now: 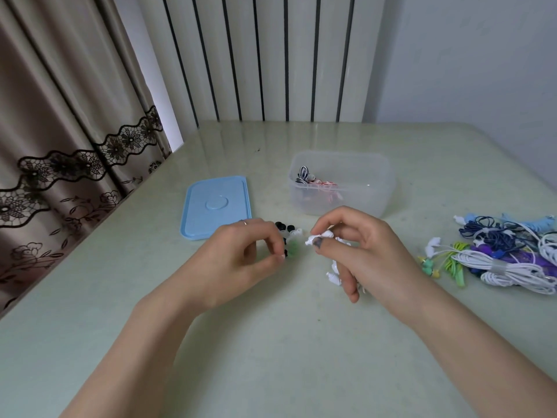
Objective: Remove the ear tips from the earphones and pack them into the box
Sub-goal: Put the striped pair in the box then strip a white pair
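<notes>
My right hand (355,245) pinches a white earphone (321,236) above the table, and its second earbud (333,274) dangles below my palm. My left hand (244,257) hovers just left of it with curled fingers, thumb and forefinger pinched over a small pile of loose ear tips (291,239), black, clear and green. Whether a tip sits between those fingertips I cannot tell. Behind my hands stands the clear plastic box (376,188), open, with two bundled earphones in its left end.
A light blue lid (215,206) lies flat left of the box. A heap of coiled earphones (506,254), white, blue, purple and green, sits at the right table edge. A curtain hangs at left, a radiator behind the table.
</notes>
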